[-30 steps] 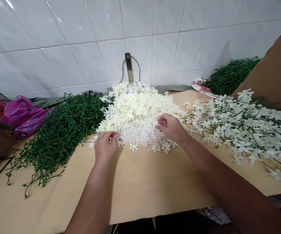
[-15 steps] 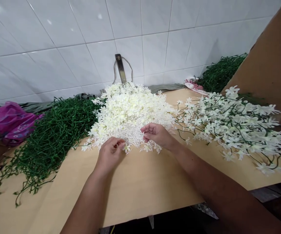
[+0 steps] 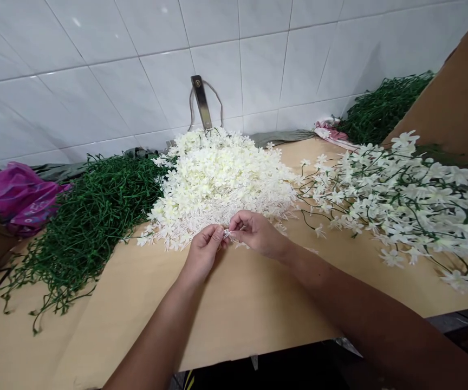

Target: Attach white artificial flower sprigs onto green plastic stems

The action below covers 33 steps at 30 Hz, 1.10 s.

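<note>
My left hand point(image 3: 206, 250) and my right hand point(image 3: 257, 233) meet fingertip to fingertip, just in front of a heap of white artificial flowers point(image 3: 226, 168). Both are closed in a pinch on a small white flower piece point(image 3: 226, 234). Fingers cover most of it, so its exact shape cannot be made out. Thin white stems or stamens point(image 3: 218, 208) spread along the near side of the heap, right behind my fingers. A few loose blossoms point(image 3: 147, 236) lie at its left front edge.
Green artificial stems point(image 3: 99, 216) are piled on the left, beside a magenta bag point(image 3: 18, 197). White flowers on green stems point(image 3: 396, 200) lie at right. More green stems point(image 3: 388, 105) sit behind a cardboard panel point(image 3: 453, 92). A metal strip point(image 3: 201, 103) leans against the tiled wall point(image 3: 108, 103).
My hands were apart; they have come together, the left moving right and slightly up. The blossom seen at my left fingertips is now largely hidden between both hands. The view has shifted slightly.
</note>
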{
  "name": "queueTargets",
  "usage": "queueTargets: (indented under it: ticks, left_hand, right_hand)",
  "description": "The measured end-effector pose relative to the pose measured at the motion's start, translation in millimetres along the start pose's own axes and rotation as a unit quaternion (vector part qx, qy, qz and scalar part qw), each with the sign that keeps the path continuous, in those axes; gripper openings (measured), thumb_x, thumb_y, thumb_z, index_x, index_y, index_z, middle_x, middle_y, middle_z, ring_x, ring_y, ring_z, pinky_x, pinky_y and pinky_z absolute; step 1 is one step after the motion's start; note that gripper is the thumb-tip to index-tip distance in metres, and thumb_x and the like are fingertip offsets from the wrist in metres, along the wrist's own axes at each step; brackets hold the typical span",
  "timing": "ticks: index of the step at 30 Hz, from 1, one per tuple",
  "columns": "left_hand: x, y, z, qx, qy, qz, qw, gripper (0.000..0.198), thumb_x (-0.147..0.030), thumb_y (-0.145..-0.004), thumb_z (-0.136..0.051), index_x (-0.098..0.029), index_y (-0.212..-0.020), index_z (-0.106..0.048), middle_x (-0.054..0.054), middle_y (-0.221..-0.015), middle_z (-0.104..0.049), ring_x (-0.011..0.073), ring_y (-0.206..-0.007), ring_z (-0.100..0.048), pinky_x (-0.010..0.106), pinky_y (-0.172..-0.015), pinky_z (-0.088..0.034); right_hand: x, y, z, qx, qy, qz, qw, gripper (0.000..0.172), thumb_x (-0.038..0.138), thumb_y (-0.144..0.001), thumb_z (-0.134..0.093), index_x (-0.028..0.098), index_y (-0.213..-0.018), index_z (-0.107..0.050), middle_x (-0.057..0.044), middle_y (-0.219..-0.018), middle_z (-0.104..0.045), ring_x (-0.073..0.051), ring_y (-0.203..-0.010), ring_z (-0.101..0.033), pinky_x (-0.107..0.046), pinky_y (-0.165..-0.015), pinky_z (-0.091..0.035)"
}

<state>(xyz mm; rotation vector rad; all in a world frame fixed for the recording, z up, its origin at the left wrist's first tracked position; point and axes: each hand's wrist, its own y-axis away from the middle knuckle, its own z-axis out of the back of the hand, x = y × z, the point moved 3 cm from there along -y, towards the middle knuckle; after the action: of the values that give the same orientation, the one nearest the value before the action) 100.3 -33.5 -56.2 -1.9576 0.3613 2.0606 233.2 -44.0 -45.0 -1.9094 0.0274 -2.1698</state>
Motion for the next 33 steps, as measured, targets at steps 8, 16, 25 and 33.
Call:
queueTargets:
  ticks: [8, 16, 25, 33]
  left_hand:
    - [-4.6, 1.2, 6.9, -0.014, -0.119, -0.077, 0.990, 0.020, -0.034, -0.075, -0.053, -0.016, -0.083, -0.056, -0.002, -0.064, -0.050, 0.0099, -0.057, -0.043, 0.023, -0.056, -0.035]
    - [-15.2, 3.3, 10.8, -0.054, -0.279, -0.187, 0.941, 0.011, -0.021, -0.076, -0.052, -0.016, -0.068, -0.057, 0.000, -0.064, -0.053, 0.0114, -0.060, -0.046, 0.024, -0.058, -0.036]
    - [-19.9, 5.8, 9.7, -0.072, -0.258, -0.212, 0.940, 0.009, -0.022, -0.076, -0.053, -0.017, -0.070, -0.059, 0.001, -0.066, -0.056, 0.0117, -0.062, -0.048, 0.023, -0.056, -0.036]
    - [-14.4, 5.8, 10.9, -0.096, -0.135, -0.135, 0.977, 0.012, -0.027, -0.075, -0.054, -0.016, -0.069, -0.057, 0.000, -0.063, -0.052, 0.0114, -0.060, -0.047, 0.023, -0.056, -0.036]
  right_hand:
    - [-5.3, -0.4, 2.2, 0.038, 0.016, 0.001, 0.999, 0.004, 0.017, -0.070, -0.052, 0.016, -0.071, -0.048, 0.003, -0.061, -0.046, -0.006, -0.054, -0.041, -0.020, -0.050, -0.033]
    - [-6.9, 0.3, 0.2, 0.008, 0.004, -0.053, 0.999, 0.015, 0.027, -0.070, -0.056, 0.015, -0.075, -0.049, 0.002, -0.062, -0.049, -0.007, -0.052, -0.044, -0.020, -0.049, -0.037]
    - [-5.9, 3.4, -14.5, 0.016, -0.003, -0.050, 0.999, 0.016, 0.028, -0.075, -0.050, 0.015, -0.066, -0.048, 0.003, -0.054, -0.047, -0.007, -0.049, -0.044, -0.021, -0.049, -0.037]
    - [6.3, 5.1, -11.6, 0.007, 0.154, -0.025, 0.988, 0.025, 0.025, -0.079, -0.042, 0.014, -0.058, -0.050, 0.001, -0.052, -0.050, -0.007, -0.048, -0.043, -0.021, -0.050, -0.032]
